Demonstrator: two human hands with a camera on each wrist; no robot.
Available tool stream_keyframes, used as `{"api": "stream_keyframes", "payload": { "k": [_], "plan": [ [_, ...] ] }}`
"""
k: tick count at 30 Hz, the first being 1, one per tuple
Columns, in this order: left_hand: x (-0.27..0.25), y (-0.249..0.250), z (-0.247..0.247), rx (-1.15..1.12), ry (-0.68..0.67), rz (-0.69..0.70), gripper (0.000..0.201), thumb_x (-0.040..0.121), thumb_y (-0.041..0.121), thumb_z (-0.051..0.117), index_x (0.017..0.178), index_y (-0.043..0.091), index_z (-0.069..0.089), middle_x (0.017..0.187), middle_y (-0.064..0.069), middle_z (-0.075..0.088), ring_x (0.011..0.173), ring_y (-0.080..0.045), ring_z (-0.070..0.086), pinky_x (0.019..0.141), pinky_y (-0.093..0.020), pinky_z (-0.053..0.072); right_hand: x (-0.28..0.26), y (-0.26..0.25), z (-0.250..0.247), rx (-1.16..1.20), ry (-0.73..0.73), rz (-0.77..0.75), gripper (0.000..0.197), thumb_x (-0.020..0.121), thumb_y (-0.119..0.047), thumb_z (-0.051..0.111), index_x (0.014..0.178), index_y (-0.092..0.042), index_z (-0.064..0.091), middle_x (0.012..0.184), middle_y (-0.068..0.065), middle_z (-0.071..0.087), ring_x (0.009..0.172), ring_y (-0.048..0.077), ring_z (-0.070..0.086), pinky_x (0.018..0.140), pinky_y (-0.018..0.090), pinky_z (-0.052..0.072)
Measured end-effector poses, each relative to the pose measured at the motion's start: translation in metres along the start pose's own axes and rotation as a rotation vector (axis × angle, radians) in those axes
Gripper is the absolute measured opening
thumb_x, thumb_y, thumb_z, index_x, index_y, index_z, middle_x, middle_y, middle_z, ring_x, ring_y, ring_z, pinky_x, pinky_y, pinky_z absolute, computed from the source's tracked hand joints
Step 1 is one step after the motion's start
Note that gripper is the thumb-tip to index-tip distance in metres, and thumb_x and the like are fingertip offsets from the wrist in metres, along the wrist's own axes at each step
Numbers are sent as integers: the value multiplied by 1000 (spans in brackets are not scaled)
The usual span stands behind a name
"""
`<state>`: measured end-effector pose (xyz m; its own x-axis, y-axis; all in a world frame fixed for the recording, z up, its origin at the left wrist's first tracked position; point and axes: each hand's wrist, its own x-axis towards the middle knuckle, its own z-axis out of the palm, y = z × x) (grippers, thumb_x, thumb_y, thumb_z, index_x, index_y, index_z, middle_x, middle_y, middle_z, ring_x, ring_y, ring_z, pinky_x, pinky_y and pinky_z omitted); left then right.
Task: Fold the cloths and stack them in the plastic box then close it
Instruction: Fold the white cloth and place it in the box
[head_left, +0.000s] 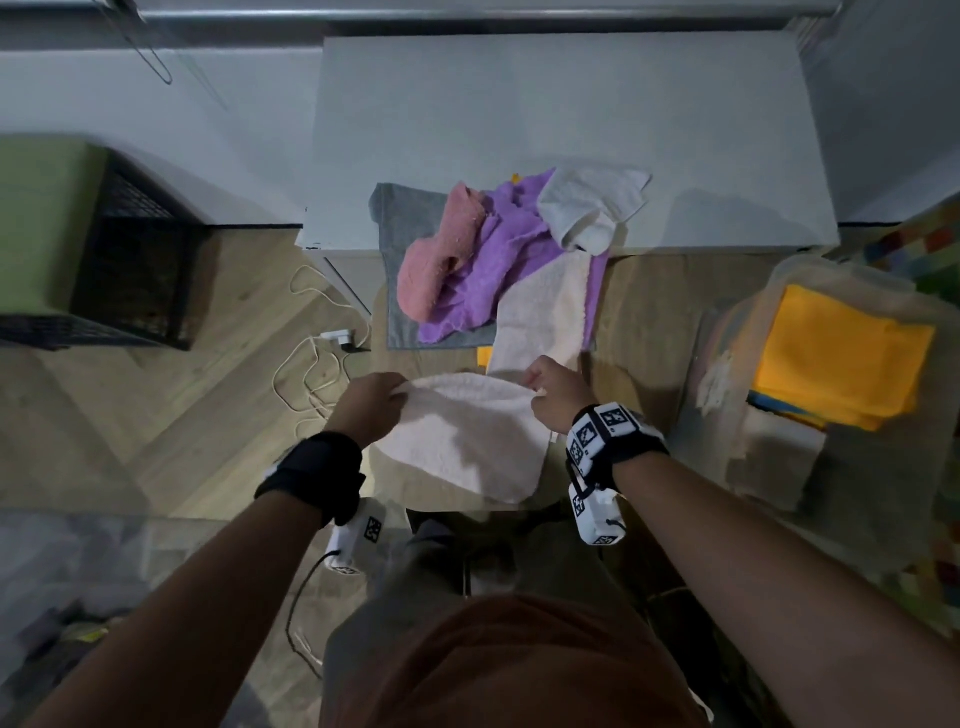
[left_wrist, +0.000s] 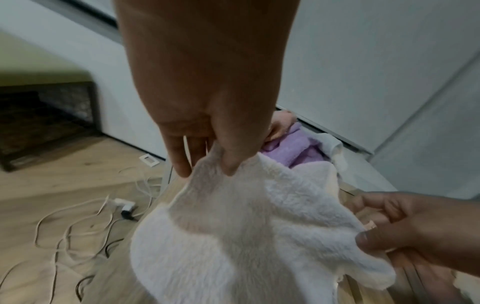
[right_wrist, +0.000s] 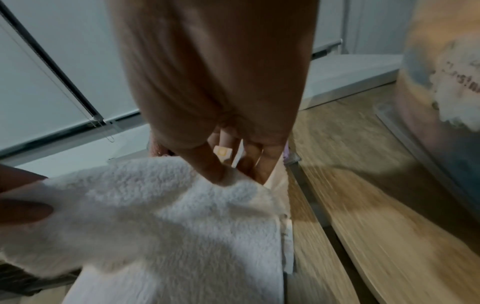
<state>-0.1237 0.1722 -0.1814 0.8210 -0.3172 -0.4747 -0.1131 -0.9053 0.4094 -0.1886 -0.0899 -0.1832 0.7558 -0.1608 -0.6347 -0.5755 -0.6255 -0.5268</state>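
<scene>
Left hand (head_left: 370, 402) and right hand (head_left: 553, 395) are each pinching a corner of the white cloth (head_left: 467, 441) between curled fingers (left_wrist: 228, 162), beside the plastic box (head_left: 779, 332).

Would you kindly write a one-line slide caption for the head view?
Left hand and right hand pinch a white fleece cloth beside the plastic box holding a folded orange cloth.

Fluffy matt white cloth (head_left: 467, 441), matt wood-grain floor (head_left: 208, 405), cloudy plastic box (head_left: 810, 280).
</scene>
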Motion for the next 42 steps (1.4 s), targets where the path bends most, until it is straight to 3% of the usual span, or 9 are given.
{"api": "stream_keyframes", "payload": {
  "k": [2,6,13,23,42],
  "plan": [
    [-1,-3,7,-25,69,3,16,84,3,56,91,7,70,86,-16,69,84,-36,63,64,-28,33,0,6,5,0,54,-5,24,88,-2,50,94,-24,57,97,0,62,79,19,57,57,23,40],
    [-2,-7,13,-44,129,42,16,85,4,55,91,10,68,83,-13,70,81,-36,63,63,-31,38,3,13,10,12,75,-39,24,91,-3,50,89,-27,55,95,2,60,81,23,58,65,24,40],
    [3,-6,4,-103,217,47,16,84,6,55,94,13,66,86,-11,71,81,-35,64,65,-35,46,8,14,13,89,82,-60,24,89,-4,49,101,-21,62,108,2,65,94,21,61,72,24,42],
    [17,-5,0,-94,221,53,13,84,7,52,94,15,56,78,-10,65,72,-35,60,59,-29,33,4,12,15,165,88,-37,24,90,-4,51,104,-19,63,111,1,64,94,18,59,74,24,44],
    [20,-4,-1,-75,230,79,12,84,5,52,94,11,56,81,-13,67,76,-38,61,60,-31,37,-4,11,22,175,78,-36,21,89,-4,54,102,-16,63,101,-4,60,93,16,57,75,22,41]
  ]
}}
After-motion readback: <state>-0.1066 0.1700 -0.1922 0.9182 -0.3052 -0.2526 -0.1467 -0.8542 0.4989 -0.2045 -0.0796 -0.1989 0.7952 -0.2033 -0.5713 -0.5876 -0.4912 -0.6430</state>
